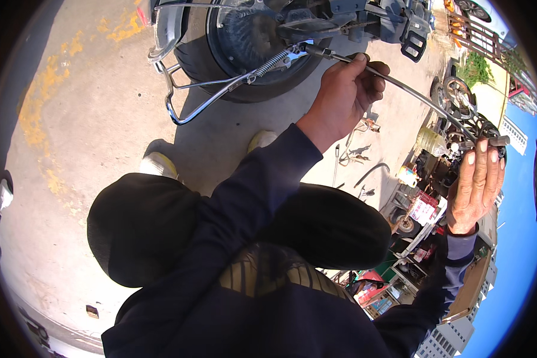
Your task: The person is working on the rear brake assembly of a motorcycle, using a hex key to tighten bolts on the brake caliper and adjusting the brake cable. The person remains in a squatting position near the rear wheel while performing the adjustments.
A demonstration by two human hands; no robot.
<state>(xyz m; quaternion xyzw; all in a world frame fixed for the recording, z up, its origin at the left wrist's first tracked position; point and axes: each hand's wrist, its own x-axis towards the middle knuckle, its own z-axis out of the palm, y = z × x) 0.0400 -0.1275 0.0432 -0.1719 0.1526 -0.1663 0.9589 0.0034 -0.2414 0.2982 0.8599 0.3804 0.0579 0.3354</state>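
Two arms extended | left fingers gripping rod | right fingers straight at crossbar

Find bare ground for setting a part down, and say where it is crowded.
Bare concrete lies between the yellow paint and the chrome stand. It is crowded beside the tyre, where the left hand holds a metal bar, and at right, around the plastic jug and parked motorcycle.

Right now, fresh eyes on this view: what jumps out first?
The long metal bar slanting across the upper right, left hand holding it near its upper end, right hand at its lower end. Then the dark wheel at the top, with a shiny metal stand and coil spring overlapping it.
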